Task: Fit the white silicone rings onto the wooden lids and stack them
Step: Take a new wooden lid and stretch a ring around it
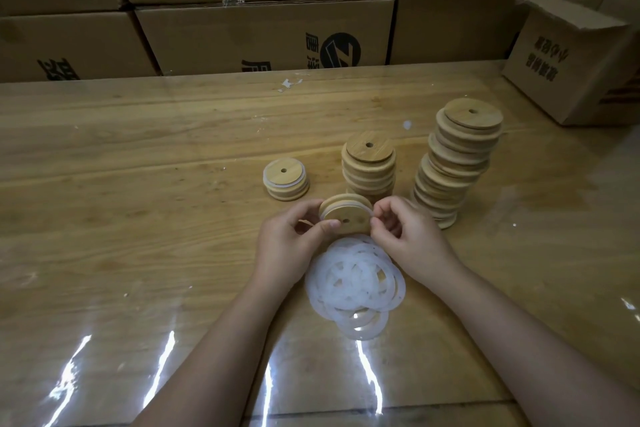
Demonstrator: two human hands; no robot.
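Note:
Both hands hold one round wooden lid (347, 213) with a small centre hole, tilted toward me just above the table. A white silicone ring sits partly round its rim. My left hand (290, 239) grips the lid's left edge, thumb on its face. My right hand (401, 236) pinches the ring at the lid's right edge. A loose pile of white silicone rings (356, 284) lies on the table below my hands. A short stack of ringed lids (286, 179) stands to the left behind.
Two taller stacks of wooden lids stand behind my hands: a middle one (369, 165) and a leaning high one (457, 163) on the right. Cardboard boxes (263, 31) wall the table's far edge, and another box (568, 62) sits far right. The wooden table (138, 218) has a glossy cover.

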